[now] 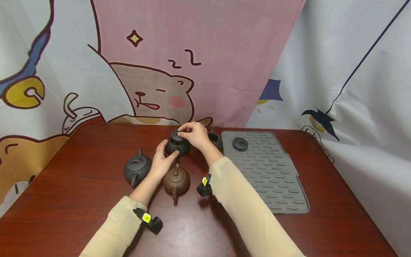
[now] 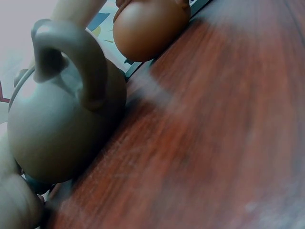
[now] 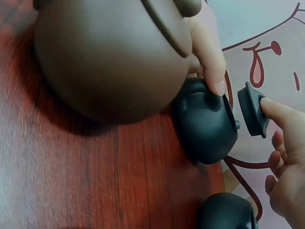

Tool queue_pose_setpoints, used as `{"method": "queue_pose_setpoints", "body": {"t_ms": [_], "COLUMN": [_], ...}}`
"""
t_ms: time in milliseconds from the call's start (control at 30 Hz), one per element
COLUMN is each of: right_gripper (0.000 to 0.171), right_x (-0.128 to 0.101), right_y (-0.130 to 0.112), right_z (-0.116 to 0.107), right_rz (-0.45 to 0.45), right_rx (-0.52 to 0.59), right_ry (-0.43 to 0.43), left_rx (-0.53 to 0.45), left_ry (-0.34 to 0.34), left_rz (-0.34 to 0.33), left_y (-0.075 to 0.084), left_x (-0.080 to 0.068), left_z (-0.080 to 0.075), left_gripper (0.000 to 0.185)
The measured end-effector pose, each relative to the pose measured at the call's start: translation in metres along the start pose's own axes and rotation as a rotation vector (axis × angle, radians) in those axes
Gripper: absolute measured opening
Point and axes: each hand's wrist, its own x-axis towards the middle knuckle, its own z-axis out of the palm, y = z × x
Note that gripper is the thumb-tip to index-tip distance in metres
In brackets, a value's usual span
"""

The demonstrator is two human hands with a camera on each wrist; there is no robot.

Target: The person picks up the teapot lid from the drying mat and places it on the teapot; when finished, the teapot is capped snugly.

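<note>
My left hand [image 1: 160, 162] holds a black teapot [image 1: 179, 149] at the table's back, thumb at the handle side and fingers along its left. Its top is uncovered. In my right hand [image 1: 196, 135] a black lid [image 3: 253, 112] is pinched, tilted and raised above that opening. The right wrist view shows the lid apart from the teapot's rim [image 3: 228, 114]. Just in front stands a brown teapot [image 1: 176, 180] with its lid on. To the left of my left hand sits a dark grey lidded teapot [image 1: 136, 167].
Another black teapot [image 1: 216, 140], uncovered, stands behind my right forearm. On the right lies a grey ridged mat [image 1: 269, 171] with a round black lid [image 1: 240, 143] on it. A rounded orange-brown pot [image 2: 150, 28] shows in the left wrist view. A printed cloth [image 1: 221, 53] hangs behind the table.
</note>
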Motion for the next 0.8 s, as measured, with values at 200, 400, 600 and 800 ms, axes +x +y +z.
{"method": "queue_pose_setpoints", "body": {"t_ms": [200, 400, 600, 800], "right_gripper": [0.014, 0.014, 0.014, 0.015], "right_x": [0.002, 0.004, 0.005, 0.005], "right_y": [0.003, 0.004, 0.003, 0.005], "right_z": [0.006, 0.01, 0.014, 0.017], "right_rz": [0.02, 0.013, 0.009, 0.008], "right_rx": [0.005, -0.023, -0.039, -0.065], "right_ry": [-0.002, -0.011, -0.013, -0.018], "left_rx": [0.032, 0.037, 0.014, -0.004], "left_ry": [-0.004, -0.018, -0.027, -0.038], "left_rz": [0.0, -0.012, -0.014, -0.022], "left_y": [0.001, 0.002, 0.001, 0.0], "left_x": [0.0, -0.001, 0.0, -0.001], "left_z": [0.0, -0.001, -0.001, -0.001], "left_gripper": [0.072, 0.072, 0.073, 0.073]}}
